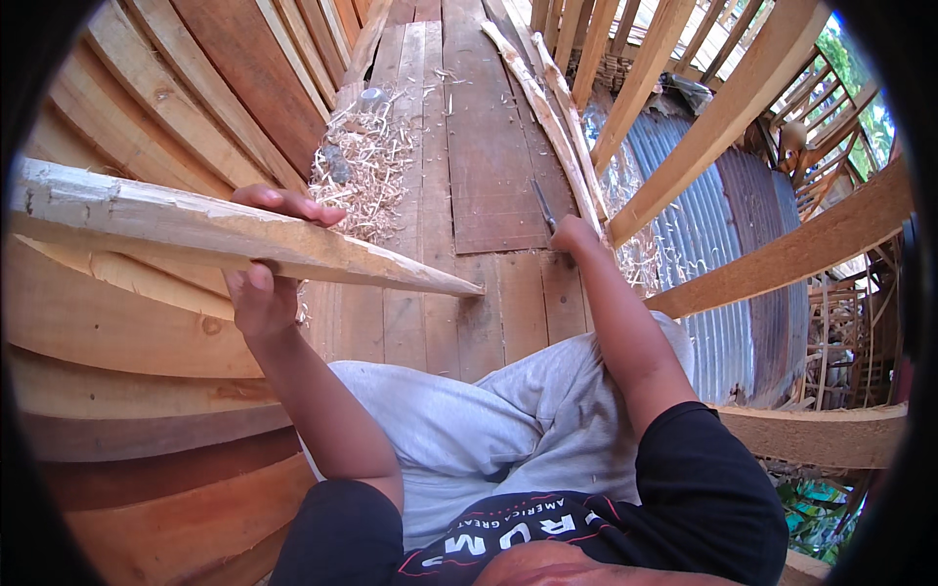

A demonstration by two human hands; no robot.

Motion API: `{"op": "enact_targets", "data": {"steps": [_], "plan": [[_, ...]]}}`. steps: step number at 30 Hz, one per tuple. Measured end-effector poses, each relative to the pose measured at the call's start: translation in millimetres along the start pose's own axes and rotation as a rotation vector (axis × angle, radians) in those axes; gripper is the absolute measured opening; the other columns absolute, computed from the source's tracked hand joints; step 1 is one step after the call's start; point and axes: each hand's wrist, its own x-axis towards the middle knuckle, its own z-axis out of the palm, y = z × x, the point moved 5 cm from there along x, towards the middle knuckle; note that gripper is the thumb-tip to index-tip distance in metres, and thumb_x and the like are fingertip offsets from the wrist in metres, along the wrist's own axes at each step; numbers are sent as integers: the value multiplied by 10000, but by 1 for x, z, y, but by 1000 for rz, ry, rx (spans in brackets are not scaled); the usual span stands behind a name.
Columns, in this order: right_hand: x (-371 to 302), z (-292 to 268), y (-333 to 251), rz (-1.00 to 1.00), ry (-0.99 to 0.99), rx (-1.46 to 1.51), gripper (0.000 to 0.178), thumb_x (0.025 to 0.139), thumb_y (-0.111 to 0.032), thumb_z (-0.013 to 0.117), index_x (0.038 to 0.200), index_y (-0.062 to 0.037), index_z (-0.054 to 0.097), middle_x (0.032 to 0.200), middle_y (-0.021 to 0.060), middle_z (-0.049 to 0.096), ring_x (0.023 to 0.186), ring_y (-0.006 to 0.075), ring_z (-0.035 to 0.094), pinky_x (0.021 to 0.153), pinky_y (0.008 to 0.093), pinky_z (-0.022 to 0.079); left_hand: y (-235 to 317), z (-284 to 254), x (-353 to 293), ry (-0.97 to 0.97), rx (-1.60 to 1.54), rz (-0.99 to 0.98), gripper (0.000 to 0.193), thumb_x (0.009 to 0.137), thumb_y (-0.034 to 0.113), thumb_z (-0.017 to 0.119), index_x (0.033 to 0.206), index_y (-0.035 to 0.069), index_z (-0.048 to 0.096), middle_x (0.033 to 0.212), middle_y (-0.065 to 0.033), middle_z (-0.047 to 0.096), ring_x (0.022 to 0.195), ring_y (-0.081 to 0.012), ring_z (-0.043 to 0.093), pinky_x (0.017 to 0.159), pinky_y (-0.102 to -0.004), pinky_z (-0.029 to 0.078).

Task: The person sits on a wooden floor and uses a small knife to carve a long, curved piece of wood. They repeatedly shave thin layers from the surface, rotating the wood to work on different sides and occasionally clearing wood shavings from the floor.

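A thick, pale wooden pole [176, 223] crosses from the left edge toward the middle, narrowing to a point above the plank floor. My left hand [262, 298] is closed around it, thumb on the near side and fingers over the far side. Low over the floor to the right, my right hand [575, 236] grips a knife [541, 201], its narrow dark blade directed away from me. The knife is apart from the pole, and its handle is mostly hidden in my fist. Just beyond that hand lie two long peeled sticks [532, 88].
Curled wood shavings [376, 161] litter the plank floor [493, 166], with a small roundish object [372, 98] among them. Long boards [147, 322] stand along the left. Slanted wooden railing posts [723, 112] line the right, above a corrugated metal roof [684, 186].
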Motion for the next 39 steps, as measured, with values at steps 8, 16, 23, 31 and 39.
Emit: {"op": "enact_targets", "data": {"steps": [8, 16, 23, 31, 39], "plan": [[17, 16, 0, -215, 37, -24, 290, 745, -121, 555, 931, 59, 685, 993, 266, 659, 960, 382, 651, 839, 406, 518, 3, 19, 2, 165, -192, 137, 480, 872, 441, 640, 1099, 79, 421, 772, -83, 517, 709, -220, 577, 665, -389, 522], [-17, -19, -28, -205, 92, 387, 350, 881, -215, 566, 909, 126, 642, 719, 191, 645, 589, 254, 637, 562, 401, 496, 16, 67, -2, 344, -110, 148, 348, 932, 390, 571, 1081, 108, 432, 704, -44, 473, 580, -166, 504, 568, -337, 465], [-60, -47, -60, -307, 55, 832, 391, 880, -312, 595, 991, 59, 647, 884, 212, 667, 849, 325, 648, 766, 397, 477, 10, 90, -2, 343, -123, 150, 313, 958, 381, 529, 1108, 130, 419, 707, -41, 465, 573, -162, 496, 555, -339, 467], [-40, -59, -37, -253, 267, 896, 395, 901, -290, 567, 1116, 38, 609, 902, 177, 670, 794, 275, 651, 741, 387, 490, -5, 145, -11, 188, -217, 195, 339, 958, 387, 524, 1101, 132, 353, 701, -58, 476, 568, -178, 523, 544, -357, 500], [-51, -75, -46, -235, 119, 1079, 323, 915, -266, 566, 1065, 19, 584, 732, 78, 587, 584, 156, 557, 532, 313, 449, -3, 149, -12, 106, -79, 316, 324, 969, 412, 481, 1073, 138, 342, 725, -57, 488, 612, -173, 542, 592, -370, 538]]}}
